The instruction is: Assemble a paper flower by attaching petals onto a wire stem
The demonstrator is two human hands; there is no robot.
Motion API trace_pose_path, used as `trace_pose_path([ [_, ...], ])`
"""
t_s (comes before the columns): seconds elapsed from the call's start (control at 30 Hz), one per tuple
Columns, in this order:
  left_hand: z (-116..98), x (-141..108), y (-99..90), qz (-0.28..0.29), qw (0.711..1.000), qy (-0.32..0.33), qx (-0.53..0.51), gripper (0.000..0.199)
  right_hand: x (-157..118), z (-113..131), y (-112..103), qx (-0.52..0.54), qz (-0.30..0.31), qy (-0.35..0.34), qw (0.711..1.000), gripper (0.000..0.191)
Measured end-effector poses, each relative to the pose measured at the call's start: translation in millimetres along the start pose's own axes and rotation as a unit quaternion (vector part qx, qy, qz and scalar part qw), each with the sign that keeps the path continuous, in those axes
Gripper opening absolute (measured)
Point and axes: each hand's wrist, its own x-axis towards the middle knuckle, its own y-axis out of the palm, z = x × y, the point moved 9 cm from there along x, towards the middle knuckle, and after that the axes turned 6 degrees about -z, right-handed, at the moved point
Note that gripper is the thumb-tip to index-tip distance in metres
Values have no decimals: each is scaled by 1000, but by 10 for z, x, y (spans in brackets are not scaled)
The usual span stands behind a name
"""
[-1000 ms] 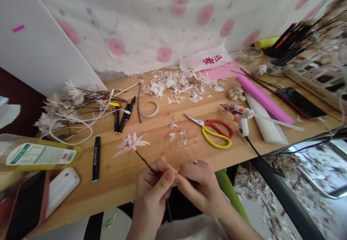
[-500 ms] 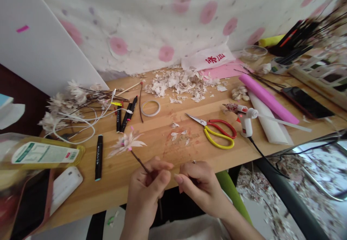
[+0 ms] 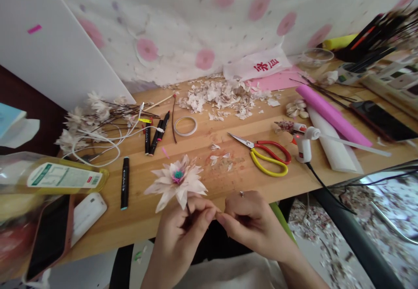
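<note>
My left hand (image 3: 184,232) is closed around the dark stem of an artificial flower (image 3: 192,184). Its pale pointed petals open upward around a teal and purple centre. Close against the left fingertips, my right hand (image 3: 253,221) is curled with thumb and forefinger pinched; whatever lies between them is too small to make out. Scissors (image 3: 250,144) with red and yellow handles lie beyond the right hand. A few loose petals (image 3: 214,159) are scattered on the wooden table (image 3: 156,223) ahead of both hands.
A glue gun (image 3: 303,143) with a lit red light stands at the right, its cord over the edge. Further back are a petal heap (image 3: 225,97), a tape roll (image 3: 185,126) and a pink roll (image 3: 333,115). Markers (image 3: 125,183), cables, finished flowers and a bottle (image 3: 65,176) occupy the left.
The flower has turned from side-on to face up and come nearer my left hand. Both hands' fingertips have drawn together. The whole view has shifted slightly.
</note>
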Motion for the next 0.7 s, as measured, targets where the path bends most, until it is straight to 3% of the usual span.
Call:
trace_pose_path([
  [0.33,6,-27,-66,-48,998,-2,36,20,20,-101,75,-10,32,29,999,45],
  [0.53,-37,19,-28,-29,999,10,25,29,29,-145,94,16,41,43,998,47],
  [0.7,-35,27,-43,-20,998,41,39,24,24,-171,97,26,44,56,997,47],
])
